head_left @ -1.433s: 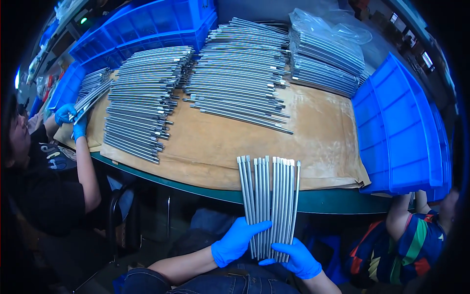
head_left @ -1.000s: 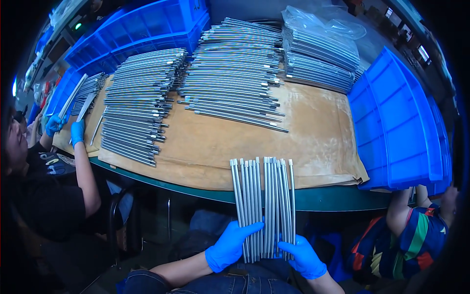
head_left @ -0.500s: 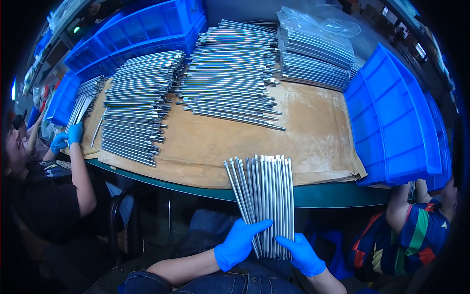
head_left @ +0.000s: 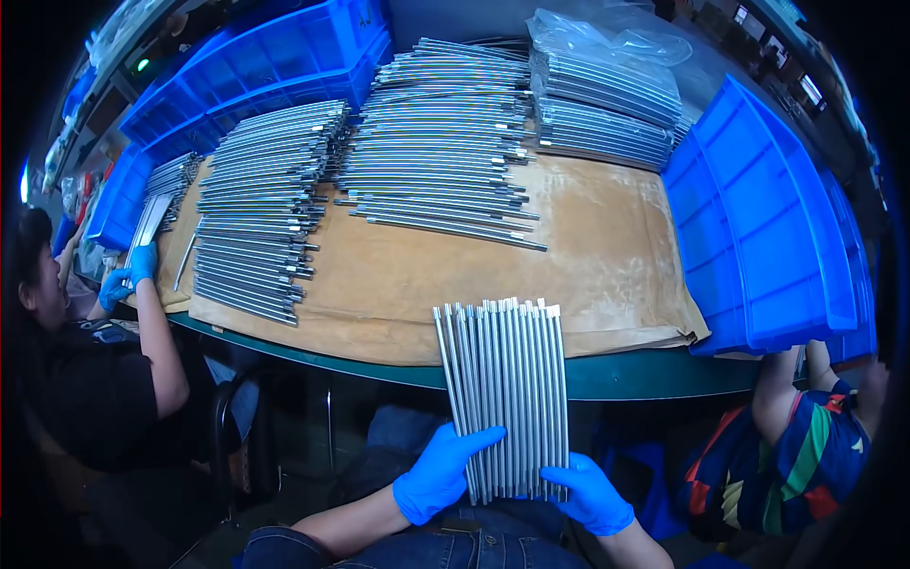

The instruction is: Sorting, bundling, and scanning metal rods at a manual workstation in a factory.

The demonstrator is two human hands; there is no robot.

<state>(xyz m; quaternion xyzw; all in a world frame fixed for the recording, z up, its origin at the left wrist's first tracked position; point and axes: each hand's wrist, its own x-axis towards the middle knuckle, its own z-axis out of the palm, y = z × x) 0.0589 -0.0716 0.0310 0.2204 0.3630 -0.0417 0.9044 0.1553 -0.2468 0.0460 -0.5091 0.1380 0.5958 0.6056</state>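
A flat row of several shiny metal rods (head_left: 507, 389) stands nearly upright between my hands in front of the table edge. My left hand (head_left: 445, 472), in a blue glove, grips the row's lower left side with the thumb laid across the front. On the lower right edge, my blue-gloved right hand (head_left: 590, 493) is closed round the rods, its thumb also in front. The fingers behind the rods are hidden. Beyond, on the brown table cover, lie a wide stack of rods (head_left: 436, 142) in the middle and another rod stack (head_left: 265, 199) to its left.
Blue bins (head_left: 758, 218) stand at the right edge, more blue bins (head_left: 275, 66) at the back left. Plastic-wrapped rods (head_left: 607, 104) lie at the back. A co-worker's gloved hands (head_left: 142, 264) hold rods at the left; another person's patterned sleeve (head_left: 806, 455) is at the right.
The rods in my hands have drawn closer together into a more even row, with less fanning at the left. My left hand has shifted slightly left.
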